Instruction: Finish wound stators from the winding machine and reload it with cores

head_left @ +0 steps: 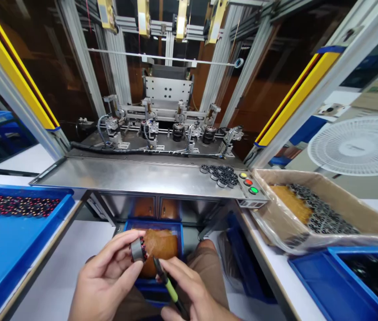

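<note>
A small wound stator, a grey metal ring with red-and-copper coils at one end, is pinched between the thumb and fingers of the left hand at the bottom centre of the head view. It is held low in front of the body, over the lap and above a blue bin that sits beneath the machine shelf and holds a brown bag. A slim tool with a green and black handle is gripped in the right hand, fingers closed around it, its dark tip aimed up towards the stator and lying just beside it; contact between tip and part cannot be made out.

A steel shelf of a winding machine is seen ahead, with a cluster of dark unwound cores resting on its right end next to yellow, red and green buttons. On the left, a blue tray is lined with rows of finished coils. On the right, a cardboard box lined with plastic is filled with more dark cores, and another blue tray lies in front of it. A white fan guard is visible beyond the box.
</note>
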Tool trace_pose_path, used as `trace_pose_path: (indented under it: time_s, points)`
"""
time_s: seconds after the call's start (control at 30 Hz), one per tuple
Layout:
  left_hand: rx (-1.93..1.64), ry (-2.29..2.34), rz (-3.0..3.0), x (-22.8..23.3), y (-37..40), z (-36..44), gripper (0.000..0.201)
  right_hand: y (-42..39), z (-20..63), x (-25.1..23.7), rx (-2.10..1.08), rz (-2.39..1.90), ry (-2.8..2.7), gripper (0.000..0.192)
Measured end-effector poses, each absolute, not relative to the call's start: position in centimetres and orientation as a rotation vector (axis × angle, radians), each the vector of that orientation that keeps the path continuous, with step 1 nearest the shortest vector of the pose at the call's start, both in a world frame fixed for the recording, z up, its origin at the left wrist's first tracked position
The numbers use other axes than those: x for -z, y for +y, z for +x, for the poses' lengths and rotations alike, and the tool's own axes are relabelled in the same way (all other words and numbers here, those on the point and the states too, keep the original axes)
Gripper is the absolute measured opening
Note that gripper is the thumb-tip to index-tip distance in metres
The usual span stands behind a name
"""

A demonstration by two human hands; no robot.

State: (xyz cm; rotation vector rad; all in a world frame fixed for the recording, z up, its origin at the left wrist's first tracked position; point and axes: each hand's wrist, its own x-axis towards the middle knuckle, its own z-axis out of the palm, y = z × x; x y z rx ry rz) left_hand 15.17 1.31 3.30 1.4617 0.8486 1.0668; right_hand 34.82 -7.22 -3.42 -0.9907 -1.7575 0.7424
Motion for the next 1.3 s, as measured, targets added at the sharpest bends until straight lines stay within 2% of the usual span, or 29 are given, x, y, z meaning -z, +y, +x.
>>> trace_pose_path:
  time_s: [0.23,0.57,1.0,1.3]
  points:
    - [-1.178,0.892,1.462,-4.1,1.0,15.1,0.028,-6.6,34.0,2.4,-0.724,-0.938,-1.757,0.080]
    - [-1.151,0.905,1.427,-3.7,0.8,15.2,0.028,-6.4,33.9,2.5,-0.483,-0.963,-1.767,0.071]
    - [-1.251,0.815,1.560,-3.0,1.2,14.5,0.023,-6.0,34.0,2.7,-0.683,-0.849,-1.782,0.079]
    - [-1.218,0.850,1.678,-2.8,0.9,14.5,0.027,-5.7,33.7,3.0,-0.625,-0.849,-1.774,0.080]
